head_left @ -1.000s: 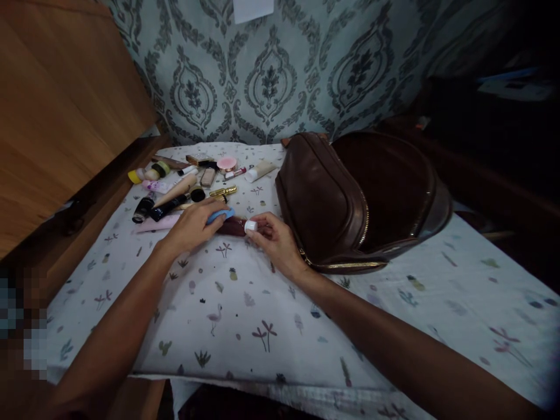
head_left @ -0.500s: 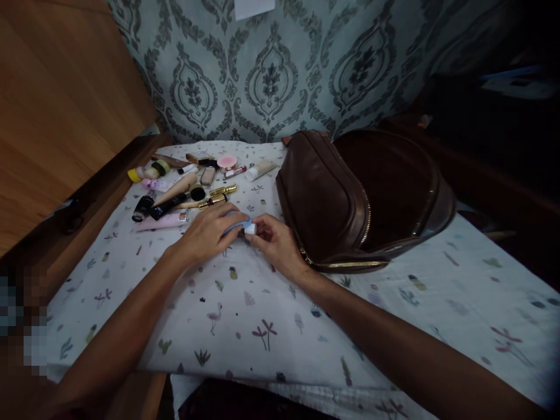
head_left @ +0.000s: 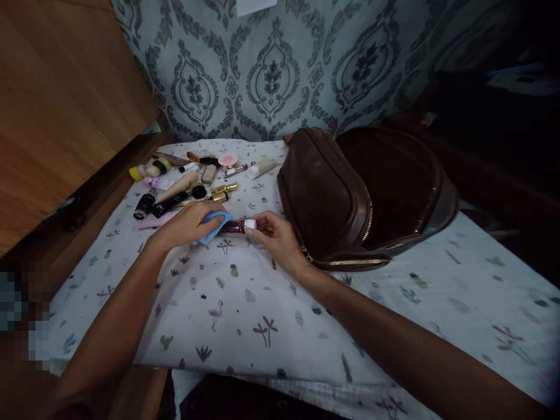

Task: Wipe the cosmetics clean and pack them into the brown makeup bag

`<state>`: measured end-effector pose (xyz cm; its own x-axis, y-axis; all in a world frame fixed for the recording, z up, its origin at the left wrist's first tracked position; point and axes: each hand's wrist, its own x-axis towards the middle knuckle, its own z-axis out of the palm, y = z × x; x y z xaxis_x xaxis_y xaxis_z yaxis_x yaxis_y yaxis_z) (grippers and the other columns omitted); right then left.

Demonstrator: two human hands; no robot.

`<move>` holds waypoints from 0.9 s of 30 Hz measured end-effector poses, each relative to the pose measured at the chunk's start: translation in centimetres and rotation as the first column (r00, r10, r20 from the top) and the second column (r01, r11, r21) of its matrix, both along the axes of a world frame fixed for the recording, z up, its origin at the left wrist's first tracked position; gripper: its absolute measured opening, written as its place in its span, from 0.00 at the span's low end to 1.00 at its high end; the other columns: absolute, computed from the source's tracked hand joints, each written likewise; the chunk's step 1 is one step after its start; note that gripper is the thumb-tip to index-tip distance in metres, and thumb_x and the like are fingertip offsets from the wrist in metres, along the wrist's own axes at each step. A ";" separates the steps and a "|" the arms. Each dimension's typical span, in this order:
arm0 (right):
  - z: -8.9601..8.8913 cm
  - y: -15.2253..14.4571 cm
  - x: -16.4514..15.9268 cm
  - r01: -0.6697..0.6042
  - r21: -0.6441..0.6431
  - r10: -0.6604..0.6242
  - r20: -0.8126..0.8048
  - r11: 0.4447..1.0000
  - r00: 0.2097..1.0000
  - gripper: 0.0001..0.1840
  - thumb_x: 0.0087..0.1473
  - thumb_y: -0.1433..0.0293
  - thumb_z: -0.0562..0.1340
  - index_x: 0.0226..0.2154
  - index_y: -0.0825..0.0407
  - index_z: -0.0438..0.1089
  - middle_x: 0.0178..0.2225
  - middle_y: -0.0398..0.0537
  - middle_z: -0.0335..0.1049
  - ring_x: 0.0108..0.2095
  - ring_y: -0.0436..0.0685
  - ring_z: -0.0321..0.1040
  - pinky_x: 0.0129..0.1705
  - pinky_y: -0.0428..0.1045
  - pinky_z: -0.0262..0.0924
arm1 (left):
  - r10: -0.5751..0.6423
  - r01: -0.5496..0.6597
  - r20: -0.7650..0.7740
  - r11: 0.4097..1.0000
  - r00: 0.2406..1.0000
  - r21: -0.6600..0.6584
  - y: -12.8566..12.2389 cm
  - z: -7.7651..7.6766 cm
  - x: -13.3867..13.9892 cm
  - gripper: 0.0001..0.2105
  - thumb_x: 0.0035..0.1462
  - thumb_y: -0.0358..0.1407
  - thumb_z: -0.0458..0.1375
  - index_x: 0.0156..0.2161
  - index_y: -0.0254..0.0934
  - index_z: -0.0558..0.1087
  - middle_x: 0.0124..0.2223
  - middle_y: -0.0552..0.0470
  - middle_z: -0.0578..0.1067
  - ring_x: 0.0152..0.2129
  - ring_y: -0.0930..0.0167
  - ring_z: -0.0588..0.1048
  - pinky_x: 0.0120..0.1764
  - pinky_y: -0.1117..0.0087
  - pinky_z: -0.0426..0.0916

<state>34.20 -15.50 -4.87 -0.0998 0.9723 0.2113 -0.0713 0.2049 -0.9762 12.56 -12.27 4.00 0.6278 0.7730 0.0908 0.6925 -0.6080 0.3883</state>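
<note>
Between my two hands lies a lip gloss tube, dark red-brown with a white cap, held level just over the cloth-covered table. My right hand pinches it by the white cap. A small blue cloth is gripped in my left hand and wraps the tube's left end, which it hides. Just behind my left hand are a gold-and-black tube and a gold lipstick. A pink squeeze tube lies partly covered by that hand.
A large brown leather bag stands unzipped at my right. Several cosmetics, among them a pink compact, a cream tube and black bottles, lie at the back left. A wooden panel bounds the left side.
My left hand has slid left along the tube with the blue cloth, baring its dark body. My right hand keeps its pinch on the white cap, nearly unmoved.
</note>
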 end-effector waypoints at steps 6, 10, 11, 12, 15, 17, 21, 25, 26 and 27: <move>-0.2 0.0 0.1 -0.053 0.054 0.053 -0.004 0.997 0.999 0.12 0.46 0.64 0.69 0.34 0.51 0.72 0.32 0.44 0.74 0.34 0.53 0.70 0.39 0.49 0.66 | -0.058 0.060 0.087 0.998 0.995 -0.022 -0.5 -0.4 1.0 0.16 0.64 0.40 0.49 0.43 0.35 0.77 0.41 0.49 0.80 0.38 0.65 0.76 0.43 0.68 0.66; 0.0 -0.3 0.1 -0.085 0.109 0.083 0.019 0.990 0.996 0.11 0.47 0.66 0.69 0.36 0.50 0.74 0.37 0.45 0.76 0.38 0.54 0.72 0.44 0.51 0.68 | -0.050 0.067 0.146 0.991 0.988 -0.117 -0.6 -0.9 1.2 0.16 0.65 0.41 0.49 0.47 0.37 0.76 0.43 0.50 0.79 0.39 0.65 0.76 0.43 0.69 0.67; 0.1 -0.4 0.1 -0.092 0.115 0.089 0.030 0.989 0.996 0.11 0.48 0.66 0.69 0.36 0.50 0.74 0.38 0.45 0.76 0.39 0.55 0.72 0.45 0.52 0.68 | -0.038 0.057 0.136 0.989 0.990 -0.139 -0.5 -0.9 1.1 0.16 0.65 0.42 0.49 0.46 0.37 0.76 0.41 0.51 0.79 0.37 0.66 0.76 0.41 0.69 0.67; 0.1 -0.4 0.1 -0.098 0.119 0.094 0.039 0.988 0.995 0.11 0.48 0.66 0.69 0.37 0.50 0.74 0.39 0.46 0.76 0.40 0.55 0.72 0.46 0.52 0.68 | -0.028 0.048 0.123 0.987 0.992 -0.156 -0.4 -1.0 0.9 0.16 0.65 0.43 0.49 0.45 0.37 0.76 0.39 0.52 0.79 0.35 0.67 0.75 0.39 0.70 0.67; 0.1 -0.5 0.1 -0.089 0.115 0.084 0.050 0.989 0.995 0.12 0.48 0.65 0.69 0.38 0.49 0.74 0.40 0.46 0.76 0.42 0.56 0.72 0.46 0.53 0.68 | -0.008 0.025 0.103 0.986 0.995 -0.166 0.0 -1.2 0.6 0.18 0.65 0.46 0.48 0.42 0.37 0.75 0.35 0.52 0.77 0.33 0.67 0.74 0.37 0.70 0.66; -0.1 -0.3 0.0 -0.069 0.074 0.067 0.031 0.995 0.997 0.14 0.47 0.65 0.70 0.38 0.50 0.74 0.39 0.46 0.76 0.41 0.56 0.72 0.45 0.52 0.69 | -0.008 0.025 0.110 0.987 0.994 -0.161 0.1 -1.3 0.5 0.18 0.65 0.47 0.48 0.42 0.37 0.74 0.36 0.52 0.77 0.34 0.67 0.74 0.38 0.70 0.66; -0.5 0.1 0.0 -0.044 -0.052 0.043 -0.018 0.998 0.999 0.17 0.42 0.63 0.72 0.35 0.51 0.72 0.32 0.45 0.74 0.35 0.54 0.72 0.40 0.51 0.69 | -0.019 0.044 0.132 0.981 0.991 -0.188 0.2 -1.5 0.5 0.17 0.63 0.47 0.51 0.44 0.36 0.73 0.38 0.52 0.76 0.35 0.66 0.73 0.39 0.69 0.65; -0.3 0.1 -0.1 -0.083 -0.104 0.079 -0.039 0.991 0.996 0.16 0.41 0.62 0.73 0.32 0.50 0.71 0.26 0.41 0.71 0.27 0.52 0.68 0.33 0.49 0.67 | -0.009 0.052 0.145 0.952 0.989 -0.301 0.3 -1.6 0.0 0.20 0.59 0.51 0.56 0.48 0.38 0.69 0.39 0.53 0.73 0.35 0.66 0.72 0.35 0.71 0.65; -0.2 0.1 -0.1 -0.091 -0.108 0.086 -0.048 0.990 0.995 0.16 0.41 0.62 0.73 0.32 0.50 0.71 0.26 0.41 0.71 0.27 0.51 0.68 0.33 0.49 0.67 | 0.000 0.051 0.149 0.939 0.989 -0.339 0.3 -1.6 -0.2 0.22 0.57 0.52 0.57 0.49 0.38 0.68 0.40 0.53 0.72 0.35 0.66 0.71 0.34 0.71 0.65; -0.1 0.0 -0.1 -0.096 -0.108 0.090 -0.056 0.989 0.994 0.16 0.40 0.62 0.73 0.32 0.50 0.71 0.27 0.40 0.71 0.28 0.51 0.69 0.33 0.48 0.67 | 0.006 0.053 0.154 0.924 0.988 -0.379 0.4 -1.6 -0.4 0.23 0.56 0.52 0.59 0.50 0.39 0.67 0.40 0.53 0.72 0.35 0.67 0.71 0.34 0.71 0.65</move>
<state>34.13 -15.48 -5.00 -0.1830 0.9770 0.1099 -0.1349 0.0858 -0.9871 12.18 -11.92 2.44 0.6484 0.7528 -0.1134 0.5958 -0.4090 0.6912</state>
